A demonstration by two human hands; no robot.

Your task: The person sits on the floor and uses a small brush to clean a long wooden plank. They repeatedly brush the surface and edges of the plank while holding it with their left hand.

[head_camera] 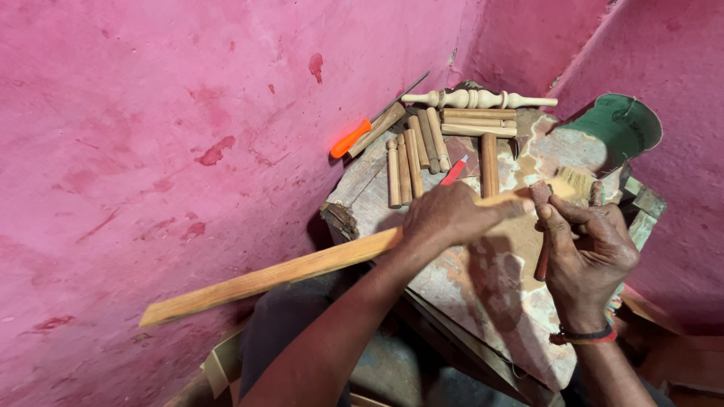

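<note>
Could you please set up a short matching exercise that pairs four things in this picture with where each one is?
Things:
1. long flat wooden slat
2. paintbrush with pale bristles
3. pale turned wooden spindle
4. tool with an orange handle

Places:
A. at the far edge of the worn work surface, near the pink wall
B. held by the right hand
C. at the far left corner of the work surface
D. under the left hand

Pairs: 1-D, 2-B, 3-A, 4-C
</note>
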